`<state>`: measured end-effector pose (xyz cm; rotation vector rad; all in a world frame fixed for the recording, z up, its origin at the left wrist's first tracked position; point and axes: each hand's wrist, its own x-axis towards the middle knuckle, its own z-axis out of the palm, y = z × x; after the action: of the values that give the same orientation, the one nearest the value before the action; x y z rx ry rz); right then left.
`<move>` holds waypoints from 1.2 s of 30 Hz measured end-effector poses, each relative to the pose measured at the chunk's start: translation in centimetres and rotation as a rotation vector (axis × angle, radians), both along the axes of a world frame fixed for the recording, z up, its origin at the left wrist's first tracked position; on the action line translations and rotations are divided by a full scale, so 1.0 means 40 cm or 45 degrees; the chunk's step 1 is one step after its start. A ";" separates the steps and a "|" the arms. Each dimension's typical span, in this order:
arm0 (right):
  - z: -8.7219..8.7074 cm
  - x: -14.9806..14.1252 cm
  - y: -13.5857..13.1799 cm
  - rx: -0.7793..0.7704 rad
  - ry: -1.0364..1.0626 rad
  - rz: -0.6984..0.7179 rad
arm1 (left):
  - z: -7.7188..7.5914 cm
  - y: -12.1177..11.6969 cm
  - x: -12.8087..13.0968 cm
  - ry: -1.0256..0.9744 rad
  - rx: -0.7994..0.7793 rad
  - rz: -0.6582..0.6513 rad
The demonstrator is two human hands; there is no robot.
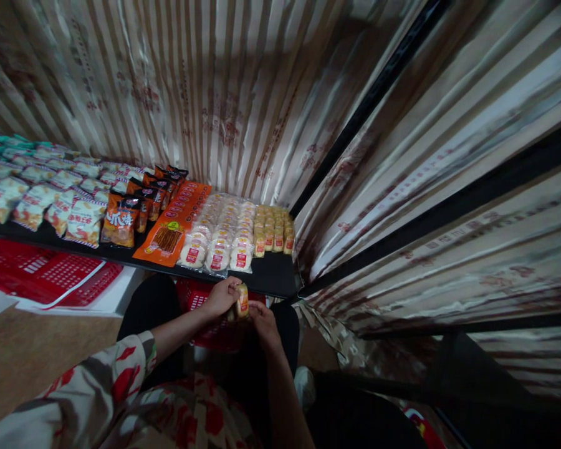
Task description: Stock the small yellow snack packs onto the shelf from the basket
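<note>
Clock centred on the held packet, 12 at top of view. Grip small yellow packet (pixel 242 301) in closed fingers of left hand (pixel 222 295); hold it over the lap, just short of the near edge of the black surface (pixel 275 277). Note right hand (pixel 264 325) at 4 o'clock, with fingers bent in at the packet's side; cannot tell whether gripping or merely resting there.

See at 1 o'clock, near the surface's right end, a block of small yellow packs (pixel 273 232) in tight rows. Find at 11 o'clock round white packs (pixel 217 240) in clear wrap, crowded right beside the yellow block. See at 10 o'clock a flat orange pouch (pixel 163 243), then orange-and-black bags (pixel 120 219) standing in file; just short of 10, well off, many white bags (pixel 81 215).

Note obstacles: at 12, behind the goods, striped curtain (pixel 215 93); between 1 and 2, slanting black bar (pixel 364 118), close against the yellow block's far right corner; between 2 and 3, second black bar (pixel 425 231), meeting the surface's right corner. Note below, between 7 and 8, red basket (pixel 212 337) between the knees, partly hidden by left arm; at 9, larger red basket (pixel 37 265) below the surface.
</note>
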<state>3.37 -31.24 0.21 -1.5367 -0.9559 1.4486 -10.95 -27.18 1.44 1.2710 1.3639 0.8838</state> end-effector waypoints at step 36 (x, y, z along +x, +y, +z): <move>0.027 0.033 0.090 0.636 -1.089 -0.228 | 0.101 0.121 0.150 0.292 0.302 -0.056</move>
<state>4.69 -27.62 1.27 -1.7879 -1.4743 0.3250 -4.95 -22.33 5.47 1.6195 1.4333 0.9113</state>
